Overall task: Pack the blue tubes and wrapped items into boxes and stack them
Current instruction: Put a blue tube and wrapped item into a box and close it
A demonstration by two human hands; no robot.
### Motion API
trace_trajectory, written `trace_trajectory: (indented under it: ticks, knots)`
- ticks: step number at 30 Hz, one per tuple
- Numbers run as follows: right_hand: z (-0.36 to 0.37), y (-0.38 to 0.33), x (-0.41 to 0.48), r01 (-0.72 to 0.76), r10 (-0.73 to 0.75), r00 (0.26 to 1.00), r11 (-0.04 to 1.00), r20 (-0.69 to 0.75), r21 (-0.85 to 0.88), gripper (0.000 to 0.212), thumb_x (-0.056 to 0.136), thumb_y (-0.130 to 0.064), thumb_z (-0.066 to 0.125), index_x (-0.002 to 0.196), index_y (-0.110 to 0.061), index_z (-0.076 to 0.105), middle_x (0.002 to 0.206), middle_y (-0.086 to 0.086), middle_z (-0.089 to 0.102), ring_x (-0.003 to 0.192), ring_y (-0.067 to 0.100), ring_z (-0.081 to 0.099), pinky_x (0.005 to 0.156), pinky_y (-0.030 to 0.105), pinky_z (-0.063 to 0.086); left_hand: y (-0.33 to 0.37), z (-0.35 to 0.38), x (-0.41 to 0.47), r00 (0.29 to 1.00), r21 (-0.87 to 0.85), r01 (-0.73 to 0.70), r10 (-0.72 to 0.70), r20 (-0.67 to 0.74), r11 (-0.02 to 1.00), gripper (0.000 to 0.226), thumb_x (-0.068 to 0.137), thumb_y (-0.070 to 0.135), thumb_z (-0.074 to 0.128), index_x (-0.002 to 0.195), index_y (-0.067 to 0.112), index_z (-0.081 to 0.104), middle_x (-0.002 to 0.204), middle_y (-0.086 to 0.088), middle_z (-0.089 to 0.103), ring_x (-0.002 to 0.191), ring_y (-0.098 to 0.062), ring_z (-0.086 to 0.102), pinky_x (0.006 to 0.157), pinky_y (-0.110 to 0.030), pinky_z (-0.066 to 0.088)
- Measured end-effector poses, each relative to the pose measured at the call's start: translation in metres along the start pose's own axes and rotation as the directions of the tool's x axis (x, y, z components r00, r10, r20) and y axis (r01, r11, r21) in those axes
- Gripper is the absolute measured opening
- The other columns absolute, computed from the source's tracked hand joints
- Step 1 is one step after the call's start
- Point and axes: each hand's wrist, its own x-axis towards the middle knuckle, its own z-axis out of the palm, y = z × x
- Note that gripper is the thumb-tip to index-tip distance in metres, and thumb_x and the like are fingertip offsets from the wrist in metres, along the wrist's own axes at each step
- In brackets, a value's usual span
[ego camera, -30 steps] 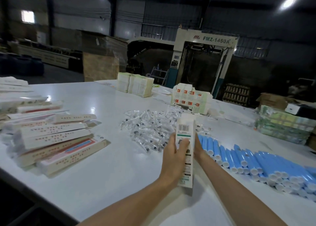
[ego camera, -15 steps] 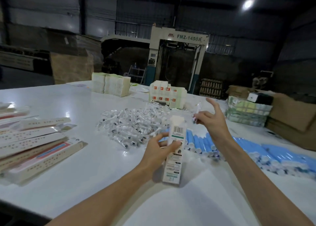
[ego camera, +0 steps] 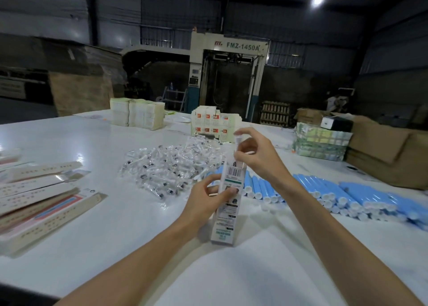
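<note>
your left hand (ego camera: 206, 200) grips upright box (ego camera: 228, 203) on table (ego camera: 92, 224), fingers curled round it. your right hand (ego camera: 257, 155) pinches wrapped item (ego camera: 237, 147) at box's open top.

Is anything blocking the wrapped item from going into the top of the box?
Nothing visible. The right hand pinches the wrapped item directly over the open top of the box, its lower end apparently at the opening. The left hand grips the box lower down, clear of the opening.
</note>
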Motion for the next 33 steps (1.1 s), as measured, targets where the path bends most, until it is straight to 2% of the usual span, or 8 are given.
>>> trace_trajectory:
  ticks: [5, 10, 14, 19, 21, 24, 29, 33]
  knots:
    - [-0.002, 0.006, -0.004, -0.003, 0.003, 1.0, 0.999, 0.009, -0.035, 0.034, 0.092, -0.011, 0.072, 0.12, -0.027, 0.061, 0.085, -0.002, 0.076, 0.082, 0.002, 0.068, 0.066, 0.009, 0.05, 0.0, -0.001, 0.0, 1.0, 0.024, -0.009, 0.009, 0.007, 1.0, 0.05, 0.085, 0.043, 0.089, 0.128, 0.029, 0.068, 0.11, 0.0, 0.084, 0.101, -0.018, 0.08, 0.072, -0.02, 0.06]
    - [-0.007, 0.009, -0.006, -0.042, 0.041, 0.999, 0.996, -0.013, -0.076, 0.033, 0.091, -0.009, 0.072, 0.119, -0.023, 0.062, 0.076, -0.005, 0.075, 0.067, -0.002, 0.064, 0.056, 0.012, 0.047, -0.001, 0.0, -0.001, 1.0, 0.038, -0.005, 0.004, 0.015, 0.999, 0.049, 0.087, 0.045, 0.088, 0.129, 0.029, 0.068, 0.11, -0.001, 0.083, 0.103, -0.02, 0.08, 0.074, -0.022, 0.061]
    - [-0.017, 0.01, -0.005, -0.093, 0.091, 0.986, 0.996, -0.139, -0.008, 0.033, 0.091, -0.012, 0.072, 0.118, -0.027, 0.058, 0.073, 0.0, 0.074, 0.054, 0.0, 0.053, 0.049, 0.017, 0.043, 0.001, 0.0, -0.002, 1.0, 0.04, -0.005, 0.005, 0.019, 0.999, 0.046, 0.089, 0.04, 0.087, 0.129, 0.027, 0.068, 0.11, -0.001, 0.084, 0.102, -0.02, 0.08, 0.072, -0.021, 0.061]
    - [-0.015, 0.003, -0.003, -0.05, 0.06, 0.98, 0.997, -0.192, 0.057, 0.032, 0.093, -0.018, 0.073, 0.117, -0.029, 0.056, 0.084, -0.002, 0.078, 0.075, 0.012, 0.069, 0.069, 0.028, 0.055, 0.002, 0.001, -0.001, 1.0, 0.042, -0.008, 0.007, 0.025, 0.999, 0.047, 0.088, 0.039, 0.088, 0.128, 0.028, 0.068, 0.109, -0.002, 0.084, 0.101, -0.021, 0.08, 0.071, -0.021, 0.06]
    - [-0.012, 0.0, -0.003, -0.066, 0.07, 0.991, 0.997, -0.113, 0.046, 0.033, 0.093, -0.017, 0.073, 0.119, -0.027, 0.055, 0.084, 0.0, 0.079, 0.08, 0.017, 0.073, 0.07, 0.031, 0.056, 0.002, 0.001, -0.002, 1.0, 0.04, -0.011, 0.01, 0.027, 0.999, 0.047, 0.088, 0.039, 0.088, 0.129, 0.027, 0.068, 0.109, -0.003, 0.084, 0.101, -0.022, 0.08, 0.072, -0.021, 0.06]
    - [-0.004, 0.001, -0.009, -0.097, 0.098, 0.994, 0.995, 0.05, -0.016, 0.04, 0.092, -0.013, 0.075, 0.122, -0.028, 0.053, 0.083, 0.001, 0.079, 0.082, 0.013, 0.076, 0.066, 0.025, 0.059, 0.002, 0.001, -0.002, 0.999, 0.038, -0.014, 0.013, 0.031, 0.999, 0.045, 0.09, 0.038, 0.087, 0.129, 0.028, 0.068, 0.108, -0.005, 0.084, 0.102, -0.024, 0.08, 0.074, -0.021, 0.06]
    - [-0.001, 0.004, -0.014, -0.007, 0.018, 0.999, 0.981, 0.051, -0.196, 0.024, 0.094, -0.019, 0.073, 0.115, -0.026, 0.066, 0.091, -0.003, 0.074, 0.088, 0.01, 0.07, 0.07, 0.024, 0.056, 0.003, 0.0, -0.003, 0.999, 0.056, -0.019, 0.017, 0.034, 0.998, 0.043, 0.093, 0.038, 0.085, 0.13, 0.028, 0.068, 0.108, -0.006, 0.083, 0.105, -0.026, 0.08, 0.081, -0.028, 0.062]
    - [0.0, 0.018, -0.022, 0.093, -0.059, 0.994, 0.909, 0.096, -0.406, 0.019, 0.103, -0.027, 0.063, 0.108, -0.016, 0.077, 0.12, -0.005, 0.058, 0.115, 0.012, 0.048, 0.097, 0.033, 0.045, 0.002, 0.0, -0.001, 1.0, 0.057, -0.021, 0.02, 0.015, 0.998, 0.04, 0.093, 0.036, 0.085, 0.129, 0.028, 0.069, 0.107, -0.006, 0.084, 0.102, -0.026, 0.08, 0.078, -0.025, 0.061]
